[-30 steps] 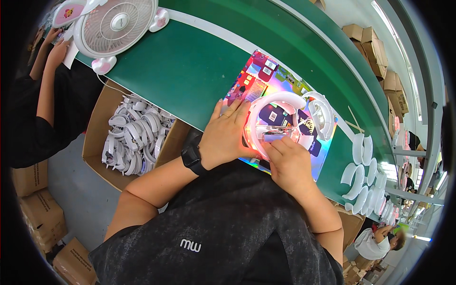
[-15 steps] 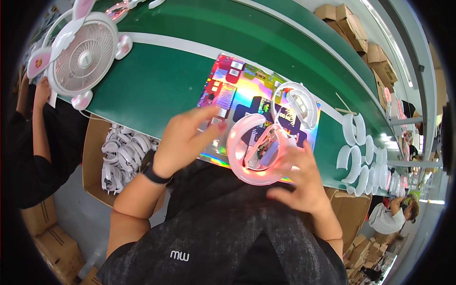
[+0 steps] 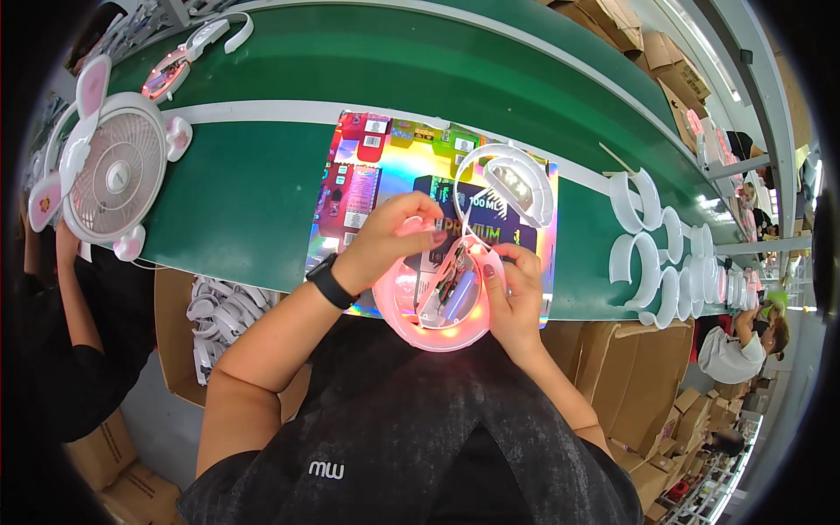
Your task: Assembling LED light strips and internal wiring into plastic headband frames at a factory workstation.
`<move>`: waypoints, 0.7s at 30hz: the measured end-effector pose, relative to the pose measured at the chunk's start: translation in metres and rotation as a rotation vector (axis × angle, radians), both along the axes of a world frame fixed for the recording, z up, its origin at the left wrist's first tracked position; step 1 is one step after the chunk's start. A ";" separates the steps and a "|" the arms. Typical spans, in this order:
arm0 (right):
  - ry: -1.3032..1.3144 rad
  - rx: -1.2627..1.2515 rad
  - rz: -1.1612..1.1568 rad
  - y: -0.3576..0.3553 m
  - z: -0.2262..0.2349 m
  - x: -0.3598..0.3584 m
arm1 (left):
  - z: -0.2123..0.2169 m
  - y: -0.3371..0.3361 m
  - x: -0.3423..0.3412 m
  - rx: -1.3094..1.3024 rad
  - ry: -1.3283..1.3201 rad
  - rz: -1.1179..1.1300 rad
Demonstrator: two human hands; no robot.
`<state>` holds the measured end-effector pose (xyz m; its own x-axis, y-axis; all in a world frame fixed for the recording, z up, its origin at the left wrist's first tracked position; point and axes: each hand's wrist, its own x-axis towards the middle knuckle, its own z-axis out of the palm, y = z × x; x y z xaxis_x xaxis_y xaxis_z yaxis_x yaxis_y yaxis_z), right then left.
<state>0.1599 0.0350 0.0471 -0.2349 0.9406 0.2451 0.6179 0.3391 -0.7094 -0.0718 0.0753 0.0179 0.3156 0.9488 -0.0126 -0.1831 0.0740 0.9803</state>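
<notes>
Head view: left hand back on pink-lit ring housing, clear of it half a second ago; two-handed work again, wiring exposed. Lying over near edge of shiny printed sheet. Left fingers curled over left end, hold unclear; right hand pinching right end.

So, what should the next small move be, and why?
Probably steady the lit pink ring with the right hand and tuck the wires down beside the purple cylinder with the left hand. Wires and cylinder lie exposed; the right hand grips the ring's right side, the left hand is at its upper left.
</notes>
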 end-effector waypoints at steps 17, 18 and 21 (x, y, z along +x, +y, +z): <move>-0.092 0.114 0.010 0.004 -0.021 0.012 | 0.008 -0.018 -0.013 0.315 0.740 0.092; -0.079 0.079 0.025 0.010 -0.021 0.010 | 0.011 -0.019 -0.013 0.316 0.743 0.096; -0.109 0.093 0.053 0.032 -0.018 0.012 | 0.023 -0.001 -0.014 0.402 0.861 0.025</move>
